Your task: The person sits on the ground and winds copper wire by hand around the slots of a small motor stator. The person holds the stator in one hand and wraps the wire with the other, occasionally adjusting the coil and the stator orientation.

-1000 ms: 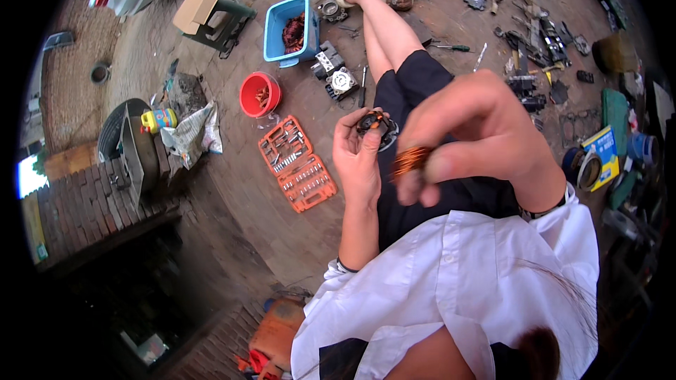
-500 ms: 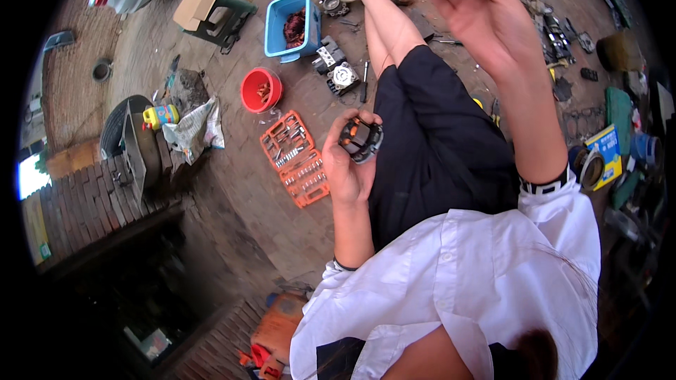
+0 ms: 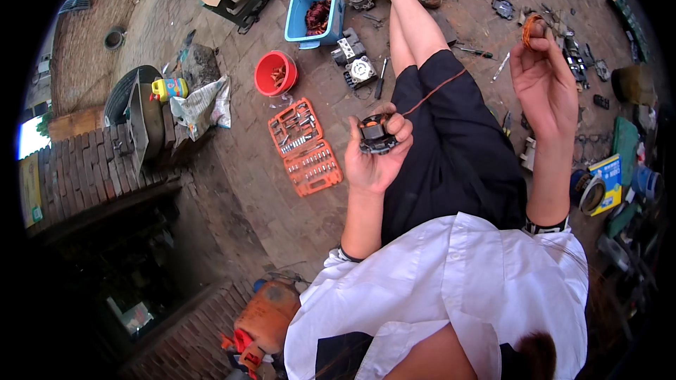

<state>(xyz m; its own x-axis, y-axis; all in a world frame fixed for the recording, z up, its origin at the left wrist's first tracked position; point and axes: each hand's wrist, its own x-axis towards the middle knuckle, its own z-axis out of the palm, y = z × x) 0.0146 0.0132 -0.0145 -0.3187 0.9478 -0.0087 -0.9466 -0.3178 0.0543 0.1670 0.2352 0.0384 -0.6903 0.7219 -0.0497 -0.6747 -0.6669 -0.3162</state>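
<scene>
My left hand [image 3: 367,174] is closed round a small dark motor stator [image 3: 378,135] with copper windings, held over the left side of my lap. A thin copper-coloured wire [image 3: 436,89] runs from beside the stator up and to the right across my dark shorts; I cannot follow its far end. Raised on the right, my right hand [image 3: 548,95] pinches a loose coil of orange copper wire [image 3: 528,30] in its fingertips.
An orange socket set [image 3: 307,158] lies unfolded on the left. Beyond it stand a red bucket [image 3: 263,74] and a blue bin [image 3: 296,17] of copper windings. A screwdriver [image 3: 381,83] lies beside a metal motor part [image 3: 360,70]. Scattered parts [image 3: 576,63] cover the right.
My right hand has moved down and to the right with the copper coil. The wire stretching from the stator now shows clearly. My left hand and the stator have shifted slightly right in view.
</scene>
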